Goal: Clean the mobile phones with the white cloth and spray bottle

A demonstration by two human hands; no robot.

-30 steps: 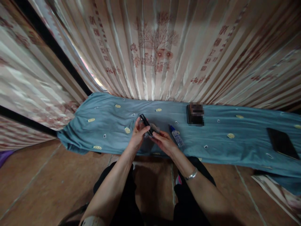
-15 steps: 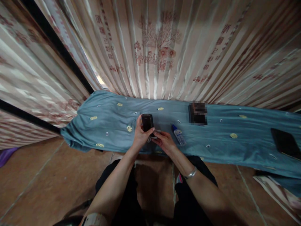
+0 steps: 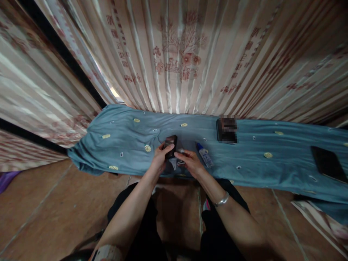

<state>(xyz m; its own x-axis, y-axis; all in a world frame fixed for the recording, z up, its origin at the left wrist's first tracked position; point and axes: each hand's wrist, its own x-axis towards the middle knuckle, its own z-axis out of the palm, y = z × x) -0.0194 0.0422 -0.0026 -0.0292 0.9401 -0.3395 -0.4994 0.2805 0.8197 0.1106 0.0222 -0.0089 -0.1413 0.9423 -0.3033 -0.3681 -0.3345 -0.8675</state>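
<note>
— Reading anything on the curtain (image 3: 185,58)?

— Red characters run down its folds in columns, with a printed tree and flowers above the middle of the blue cloth (image 3: 130,145), but they are too blurred to make out. Nothing legible on the small items either.

— Left to right along that cloth?

— The left hand (image 3: 160,159) sits near its front edge at the middle, fingers curled closed around a small dark phone-like device (image 3: 171,144), thumb on its face. Touching it from the right, the right hand (image 3: 190,163) pinches the device's lower end along with a crumpled scrap of clear wrap (image 3: 176,163); its fingers are bent in, not spread.

— Beyond the hands?

— A small clear bottle with a blue cap (image 3: 203,155) lies just beside the right hand. Further back on the cloth stands a dark box (image 3: 227,128), its face blurred out. Well apart, at the cloth's far right, lies a flat black tablet (image 3: 327,164).
</note>
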